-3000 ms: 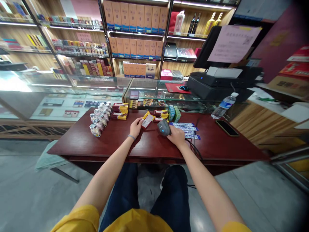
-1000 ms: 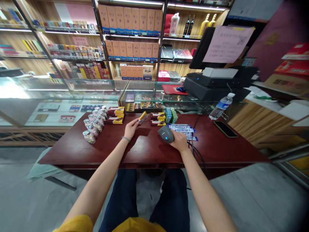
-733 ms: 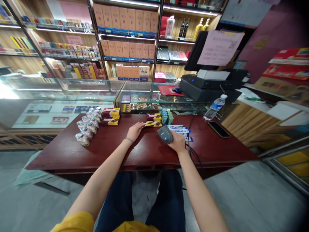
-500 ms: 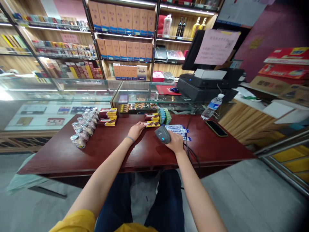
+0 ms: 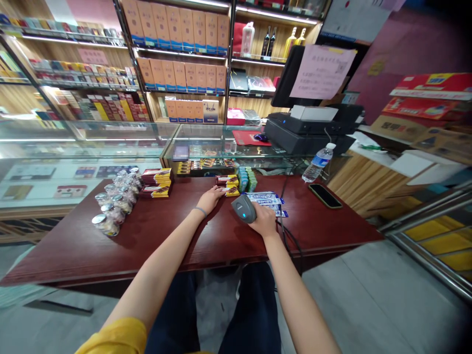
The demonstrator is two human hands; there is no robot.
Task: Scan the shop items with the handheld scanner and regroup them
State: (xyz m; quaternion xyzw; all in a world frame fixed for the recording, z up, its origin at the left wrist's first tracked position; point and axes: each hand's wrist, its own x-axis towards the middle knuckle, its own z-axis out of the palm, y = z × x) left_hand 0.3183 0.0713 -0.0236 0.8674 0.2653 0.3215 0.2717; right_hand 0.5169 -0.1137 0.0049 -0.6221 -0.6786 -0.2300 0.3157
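Observation:
My right hand (image 5: 264,220) is wrapped round the handle of a dark grey barcode scanner (image 5: 244,209) with a small blue light on it. The scanner's head points to the left, above the table. My left hand (image 5: 210,200) reaches to the left end of a yellow and brown snack pack (image 5: 232,190), its fingers closed on that end. Behind this pack lies a small stack of like packs (image 5: 225,180). Green packets (image 5: 247,179) stand beside the stack on its right. Blue and white long packets (image 5: 266,198) lie flat behind my right hand.
Lidded jars (image 5: 106,224) stand in rows at the left, beside stacked snack packs (image 5: 157,183). A water bottle (image 5: 317,164) and a phone (image 5: 325,195) are at the right. The scanner's black cable (image 5: 295,243) hangs over the front edge. A glass counter (image 5: 132,142) borders the table's far side.
The camera view has shifted slightly to the right. The scanner has turned a little and come nearer the front edge. My left hand stays at the snack pack.

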